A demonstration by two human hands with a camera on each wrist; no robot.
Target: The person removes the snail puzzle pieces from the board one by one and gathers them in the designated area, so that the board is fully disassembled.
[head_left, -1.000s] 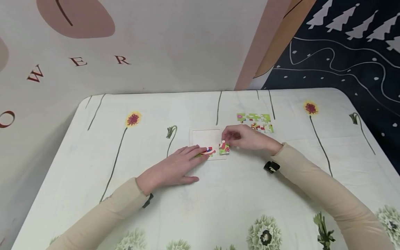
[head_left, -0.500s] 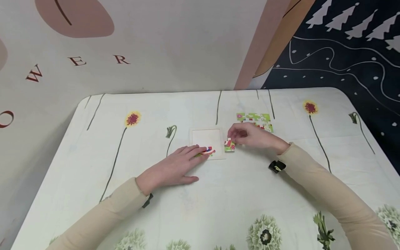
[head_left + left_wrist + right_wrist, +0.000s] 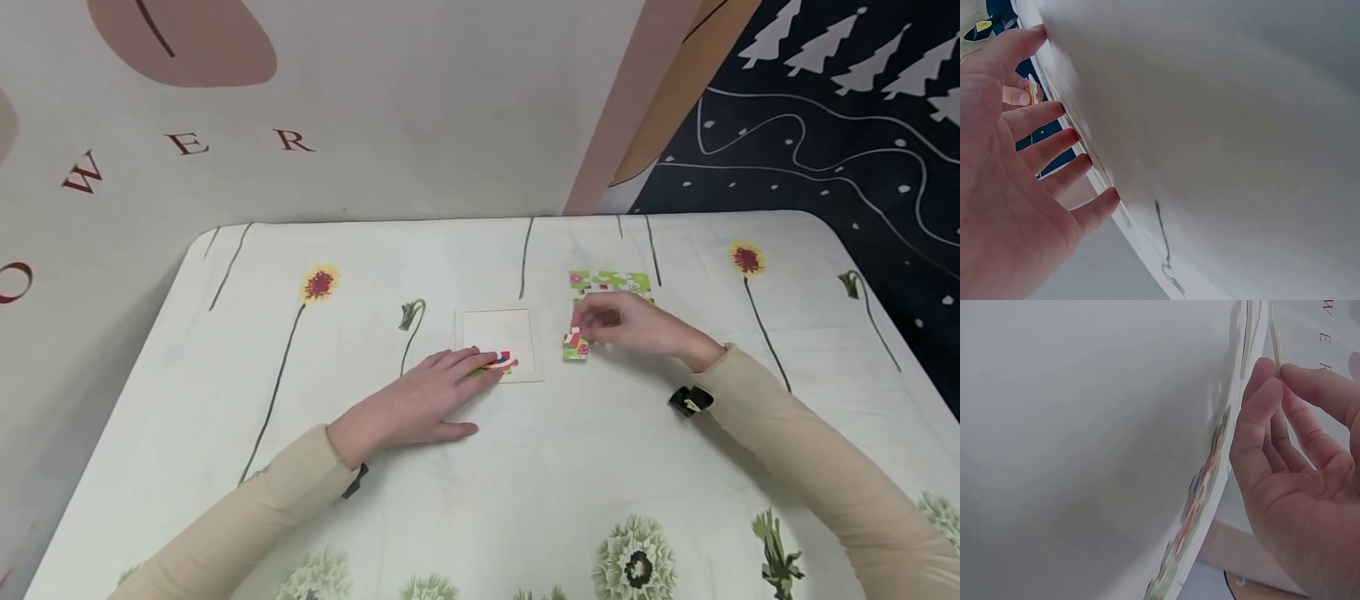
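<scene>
In the head view my left hand (image 3: 420, 407) lies with spread, straight fingers on the lower left of a shallow white puzzle tray (image 3: 531, 333). Its fingertips rest on a jigsaw piece (image 3: 501, 360) in red, blue and white inside that tray, partly covered by the fingers. My right hand (image 3: 637, 325) pinches a second jigsaw piece (image 3: 576, 347), green, red and white, between thumb and fingers, to the right of the tray. The right wrist view shows this pinched piece (image 3: 1277, 347) edge-on, raised off the table.
Several loose jigsaw pieces (image 3: 611, 281) lie behind my right hand, partly hidden by it. A white tablecloth (image 3: 555, 483) printed with flowers covers the table, whose back edge meets a pale wall (image 3: 420, 125).
My right hand has carried its jigsaw piece from the tray's right edge away to the right, nearer the loose pieces. The left hand has stayed in place.
</scene>
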